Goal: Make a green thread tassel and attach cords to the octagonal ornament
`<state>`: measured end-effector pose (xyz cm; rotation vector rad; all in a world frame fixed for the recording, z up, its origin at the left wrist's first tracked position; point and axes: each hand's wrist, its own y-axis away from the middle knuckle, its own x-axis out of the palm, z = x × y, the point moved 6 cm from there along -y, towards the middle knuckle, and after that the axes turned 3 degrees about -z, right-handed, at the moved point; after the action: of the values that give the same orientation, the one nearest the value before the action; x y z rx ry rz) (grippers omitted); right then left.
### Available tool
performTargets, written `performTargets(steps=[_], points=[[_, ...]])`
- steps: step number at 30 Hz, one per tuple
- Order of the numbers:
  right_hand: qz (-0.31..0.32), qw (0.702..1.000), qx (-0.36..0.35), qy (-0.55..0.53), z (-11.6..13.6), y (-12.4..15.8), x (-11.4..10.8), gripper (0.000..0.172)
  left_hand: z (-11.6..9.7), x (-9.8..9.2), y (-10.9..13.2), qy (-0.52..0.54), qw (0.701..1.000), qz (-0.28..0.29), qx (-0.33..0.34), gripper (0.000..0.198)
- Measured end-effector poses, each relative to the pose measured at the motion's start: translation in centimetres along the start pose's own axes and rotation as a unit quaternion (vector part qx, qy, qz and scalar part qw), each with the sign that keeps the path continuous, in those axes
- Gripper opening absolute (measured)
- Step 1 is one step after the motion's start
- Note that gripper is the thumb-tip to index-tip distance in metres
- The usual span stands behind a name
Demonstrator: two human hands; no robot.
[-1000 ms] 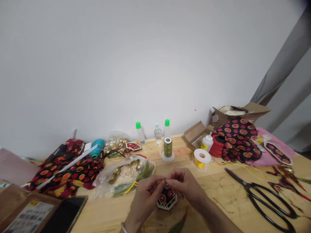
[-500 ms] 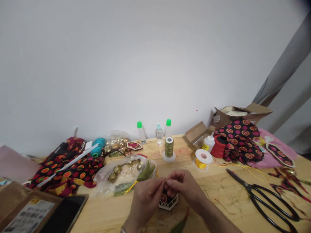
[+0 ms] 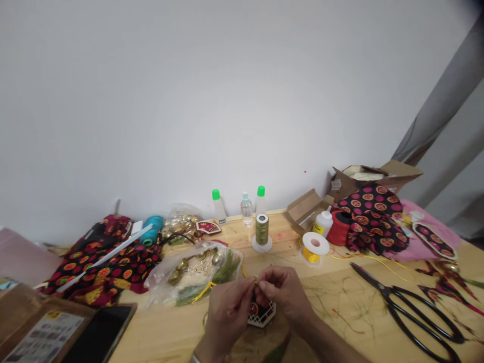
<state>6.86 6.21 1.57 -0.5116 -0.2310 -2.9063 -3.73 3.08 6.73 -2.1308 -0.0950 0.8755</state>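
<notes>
My left hand [image 3: 231,305] and my right hand [image 3: 282,292] meet at the fingertips above the table. Both pinch closed around something tiny and gold-toned; its kind is too small to make out. Just beneath them lies a dark patterned ornament [image 3: 261,318] with a pale lattice edge, partly covered by my fingers. Left of my hands is a clear plastic bag [image 3: 162,275] holding gold bells [image 3: 176,277] and green tassels [image 3: 229,267]. Past my fingertips stands a spool of olive thread [image 3: 261,232].
Black-handled scissors [image 3: 393,295] lie at right beside loose thread ends. A yellow thread spool [image 3: 312,256], glue bottle [image 3: 323,223], red thread cone [image 3: 340,229] and open cardboard box [image 3: 308,212] stand behind. Patterned fabric [image 3: 109,257] and a phone [image 3: 100,333] are at left.
My hands keep almost the same place and stay pinched together, with a slight shift of the fingers. The whole view has moved very slightly.
</notes>
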Motion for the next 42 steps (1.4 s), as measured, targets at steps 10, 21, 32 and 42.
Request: performTargets(steps=[10,21,32,42], points=[[0.027,0.998,0.030,-0.038,-1.1,-0.3,0.1,0.019,0.1,-0.2,0.2,0.001,1.000,-0.007,0.007,0.016],[0.023,0.998,0.038,-0.050,-1.4,-0.5,0.1,0.021,0.0,-0.1,0.1,0.006,1.000,0.001,0.009,0.016],[0.016,0.998,0.022,-0.057,-2.1,-0.6,0.1,0.022,0.5,0.2,0.7,-0.006,1.000,-0.002,0.005,0.016],[-0.010,0.979,-0.147,0.138,1.0,0.3,-0.3,0.015,2.8,0.9,1.4,0.120,0.963,-0.006,-0.241,0.019]])
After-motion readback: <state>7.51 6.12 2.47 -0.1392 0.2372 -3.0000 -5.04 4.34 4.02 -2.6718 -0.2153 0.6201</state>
